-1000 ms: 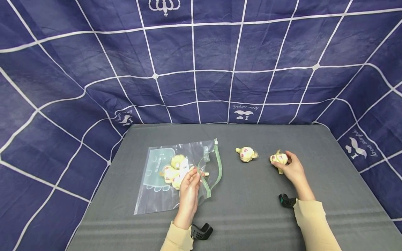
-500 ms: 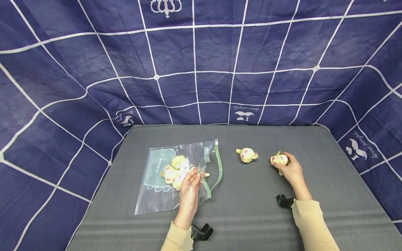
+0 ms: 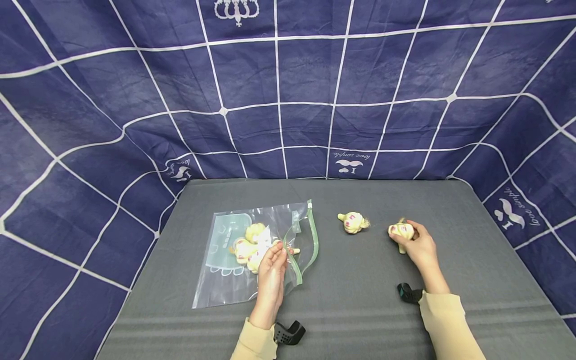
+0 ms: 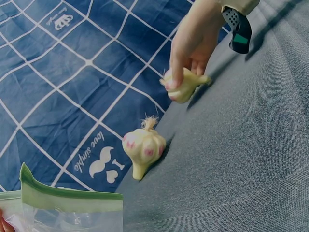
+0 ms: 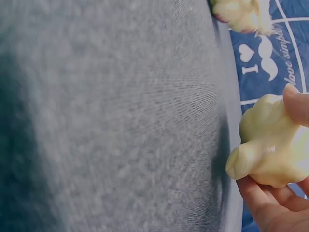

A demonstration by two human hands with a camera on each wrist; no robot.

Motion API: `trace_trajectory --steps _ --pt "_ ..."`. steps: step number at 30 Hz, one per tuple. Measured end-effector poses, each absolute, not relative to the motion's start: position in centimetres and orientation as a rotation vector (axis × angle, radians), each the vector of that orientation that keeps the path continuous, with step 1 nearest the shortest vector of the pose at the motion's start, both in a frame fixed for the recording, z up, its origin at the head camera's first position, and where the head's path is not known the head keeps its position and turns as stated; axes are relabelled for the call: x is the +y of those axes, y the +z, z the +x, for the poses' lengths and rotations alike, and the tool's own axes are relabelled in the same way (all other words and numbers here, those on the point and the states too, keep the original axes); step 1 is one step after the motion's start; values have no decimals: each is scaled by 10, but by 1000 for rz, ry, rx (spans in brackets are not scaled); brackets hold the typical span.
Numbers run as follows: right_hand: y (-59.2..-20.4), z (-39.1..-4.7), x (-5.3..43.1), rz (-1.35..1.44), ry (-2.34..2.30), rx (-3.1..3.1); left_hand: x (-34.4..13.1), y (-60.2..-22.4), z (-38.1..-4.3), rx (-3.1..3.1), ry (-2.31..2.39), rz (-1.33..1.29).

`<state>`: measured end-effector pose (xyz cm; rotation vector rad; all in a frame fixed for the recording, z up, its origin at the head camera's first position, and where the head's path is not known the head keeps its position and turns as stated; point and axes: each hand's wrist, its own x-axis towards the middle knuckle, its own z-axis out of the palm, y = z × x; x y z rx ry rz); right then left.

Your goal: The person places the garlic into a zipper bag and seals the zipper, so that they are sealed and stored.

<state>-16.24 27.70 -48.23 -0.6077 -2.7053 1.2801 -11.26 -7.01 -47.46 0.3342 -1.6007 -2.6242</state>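
Observation:
A clear zip bag (image 3: 220,292) with a green-edged mouth lies on the grey table, its opening facing right. Several garlic bulbs (image 3: 243,249) are inside it. My left hand (image 3: 271,280) pinches the bag's near side by the green zip strip, and its fingers cover part of the contents. Over to the right, my right hand (image 3: 422,248) grips a garlic bulb (image 3: 402,230) between thumb and fingers, stem pointing toward me. In the right wrist view that bulb (image 5: 270,140) is held close over the cloth. Another garlic bulb (image 3: 353,222) lies loose between bag and right hand.
Grey cloth (image 3: 351,300) covers the table. A blue curtain (image 3: 310,125) with white lines hangs behind it and along both sides. Each wrist wears a black camera mount, the left one (image 3: 290,333) low over the table.
The right hand and its garlic bulb have shifted very slightly toward me and to the right. The left hand, the bag and the loose bulb stay put.

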Motion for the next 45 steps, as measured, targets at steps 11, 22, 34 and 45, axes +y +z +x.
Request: trace_trajectory --steps 11,22,34,45 --pt "-467 -152 264 -561 1494 -2621 -70 -475 -113 -1584 -2627 332" --pt "-453 -149 226 -306 1799 -2453 -71 -475 -112 -1618 -2627 330" --pt "-440 -148 183 -81 1982 -2400 -72 -474 -112 -1606 -2640 334" --pt "-442 -154 152 116 2155 -2285 -72 -475 -113 -1633 -2631 342"
